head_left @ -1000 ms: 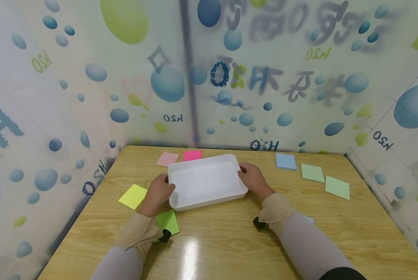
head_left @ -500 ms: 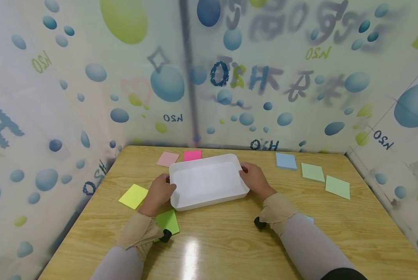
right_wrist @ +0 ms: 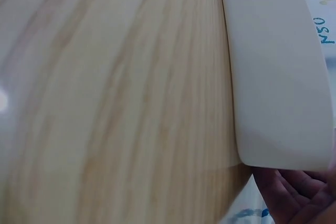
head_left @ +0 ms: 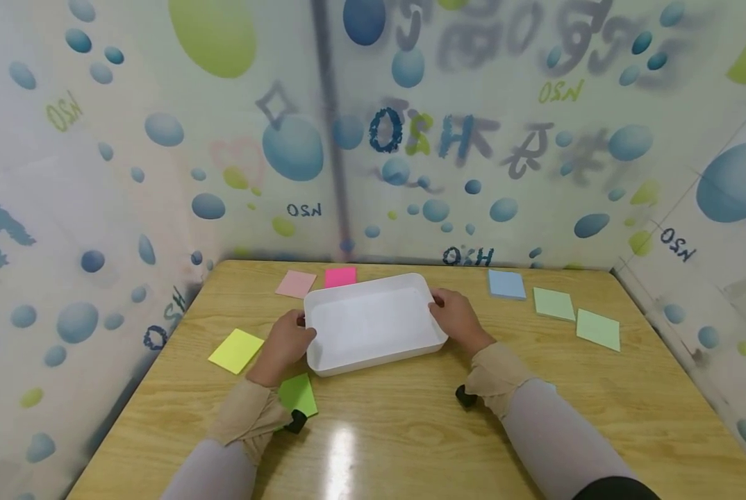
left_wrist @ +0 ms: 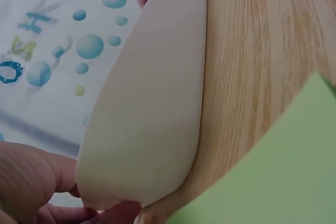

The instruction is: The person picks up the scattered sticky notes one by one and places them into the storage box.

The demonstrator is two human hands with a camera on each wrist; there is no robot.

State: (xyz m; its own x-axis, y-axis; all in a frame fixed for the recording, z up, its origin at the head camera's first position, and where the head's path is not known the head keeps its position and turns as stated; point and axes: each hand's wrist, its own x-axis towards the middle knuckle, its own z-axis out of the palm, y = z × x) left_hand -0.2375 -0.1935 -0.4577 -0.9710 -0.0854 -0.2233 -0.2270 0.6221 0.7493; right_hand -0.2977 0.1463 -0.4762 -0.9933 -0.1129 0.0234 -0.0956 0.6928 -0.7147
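A shallow white rectangular tray sits slightly askew in the middle of the wooden table, its inside bare. My left hand grips its left end, thumb over the rim and fingers outside and below. At the opposite end my right hand holds the rim the same way. In the left wrist view the tray's long outer wall runs close along the tabletop, with left-hand fingers curled at its corner. The right wrist view shows right-hand fingers beneath the tray's end wall.
Pink, hot pink, yellow and green sticky notes lie around the tray's left. Blue and pale green pads lie right. A patterned curtain stands behind the wooden table.
The tray, held in both hands, has shifted very slightly to the right. The head view has also turned a little. The sticky notes stay in place.
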